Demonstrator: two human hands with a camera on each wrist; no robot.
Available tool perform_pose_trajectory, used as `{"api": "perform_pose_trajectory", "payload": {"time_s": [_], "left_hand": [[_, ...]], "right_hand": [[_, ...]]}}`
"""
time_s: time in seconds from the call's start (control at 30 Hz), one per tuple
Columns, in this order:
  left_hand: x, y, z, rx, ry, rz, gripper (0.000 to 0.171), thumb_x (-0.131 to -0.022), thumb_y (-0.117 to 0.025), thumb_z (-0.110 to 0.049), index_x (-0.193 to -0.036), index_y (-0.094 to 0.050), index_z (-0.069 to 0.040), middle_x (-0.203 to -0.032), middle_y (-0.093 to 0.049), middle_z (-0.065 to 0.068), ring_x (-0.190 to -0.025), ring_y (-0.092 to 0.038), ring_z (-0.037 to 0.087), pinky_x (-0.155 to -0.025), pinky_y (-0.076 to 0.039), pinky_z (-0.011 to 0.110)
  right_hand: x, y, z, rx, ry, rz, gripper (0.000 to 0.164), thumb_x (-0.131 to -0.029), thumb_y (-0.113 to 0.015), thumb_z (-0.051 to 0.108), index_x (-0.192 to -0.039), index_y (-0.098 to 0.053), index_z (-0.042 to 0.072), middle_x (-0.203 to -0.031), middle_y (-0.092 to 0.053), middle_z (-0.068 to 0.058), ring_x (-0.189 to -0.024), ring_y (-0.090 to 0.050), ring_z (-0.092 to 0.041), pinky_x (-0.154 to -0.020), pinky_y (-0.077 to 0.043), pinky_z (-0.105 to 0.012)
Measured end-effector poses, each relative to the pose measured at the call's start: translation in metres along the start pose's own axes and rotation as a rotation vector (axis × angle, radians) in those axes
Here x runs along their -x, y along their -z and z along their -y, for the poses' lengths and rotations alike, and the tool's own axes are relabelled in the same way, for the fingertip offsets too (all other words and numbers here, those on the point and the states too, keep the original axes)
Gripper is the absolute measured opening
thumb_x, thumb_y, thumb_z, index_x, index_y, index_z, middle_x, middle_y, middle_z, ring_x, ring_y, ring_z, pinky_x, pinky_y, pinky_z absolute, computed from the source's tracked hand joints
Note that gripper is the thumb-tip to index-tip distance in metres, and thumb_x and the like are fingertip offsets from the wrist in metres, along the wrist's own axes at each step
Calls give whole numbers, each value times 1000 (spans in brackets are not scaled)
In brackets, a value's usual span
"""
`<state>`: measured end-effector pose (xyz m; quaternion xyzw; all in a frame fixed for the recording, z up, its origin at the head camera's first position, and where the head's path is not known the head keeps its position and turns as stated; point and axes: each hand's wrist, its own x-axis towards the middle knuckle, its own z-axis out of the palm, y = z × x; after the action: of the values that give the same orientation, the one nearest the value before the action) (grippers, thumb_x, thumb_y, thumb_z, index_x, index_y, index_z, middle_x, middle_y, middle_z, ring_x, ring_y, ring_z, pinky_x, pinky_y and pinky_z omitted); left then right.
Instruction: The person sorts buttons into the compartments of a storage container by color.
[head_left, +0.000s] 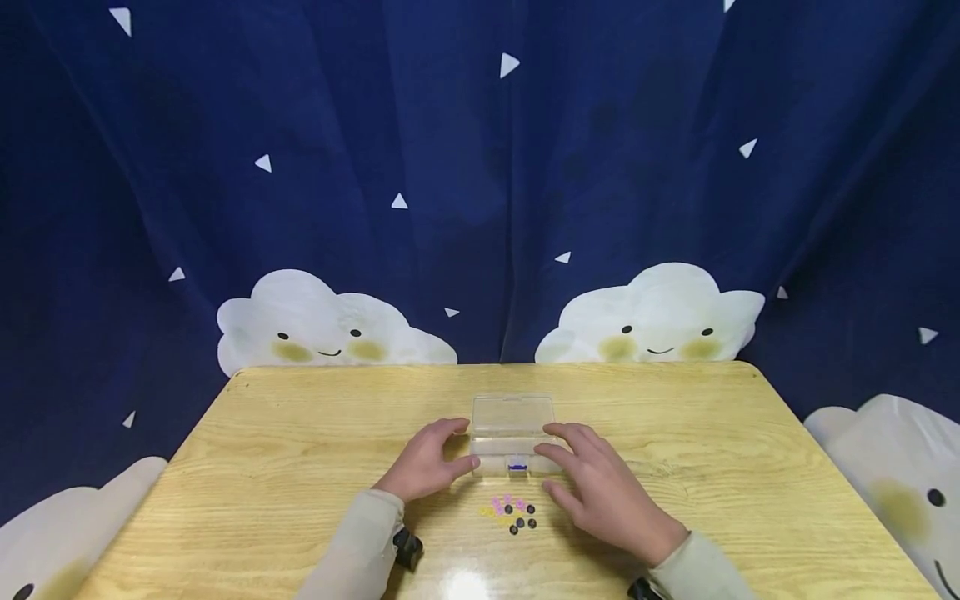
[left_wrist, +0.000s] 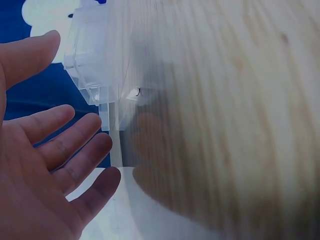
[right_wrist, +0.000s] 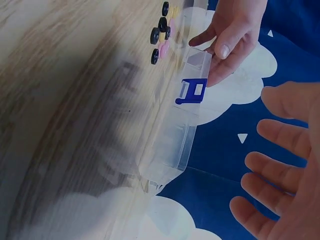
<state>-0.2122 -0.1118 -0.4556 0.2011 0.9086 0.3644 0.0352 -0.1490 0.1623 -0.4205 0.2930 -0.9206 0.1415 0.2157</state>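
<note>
Here, the head view showed a clear rectangular plastic box (head_left: 513,447), open, behind small roundish pieces (head_left: 508,509) (black, pink, yellow). Left wrist view: the left hand (left_wrist: 35,165) splayed beside it; right wrist view: the right hand (right_wrist: 300,185) hovered, fingers apart.

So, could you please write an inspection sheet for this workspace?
Surface: wooden table, glare near the front.
Job's things: clear box, lid raised, blue latch at the front; small pink, yellow and black pieces before it.
Clutter: nothing seen.
Hands: left hand and right hand at opposite ends of the box, fingers spread; contact unclear.
Cables: nothing seen.
Surroundings: dark blue curtain with clouds.
</note>
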Motion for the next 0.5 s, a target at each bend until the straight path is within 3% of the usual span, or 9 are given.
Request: {"api": "perform_pose_trajectory", "payload": {"time_s": [0.5], "left_hand": [[-4, -5, 1, -35, 22, -13, 66, -88, -73, -39, -142, -52, -7, -139, -59, 13, -130, -54, 34, -108, -43, 52]], "right_hand": [[0, -3, 2, 7, -17, 41, 40, -84, -78, 29, -121, -69, 18, -133, -61, -6, -121, -59, -22, -97, -52, -43]]}}
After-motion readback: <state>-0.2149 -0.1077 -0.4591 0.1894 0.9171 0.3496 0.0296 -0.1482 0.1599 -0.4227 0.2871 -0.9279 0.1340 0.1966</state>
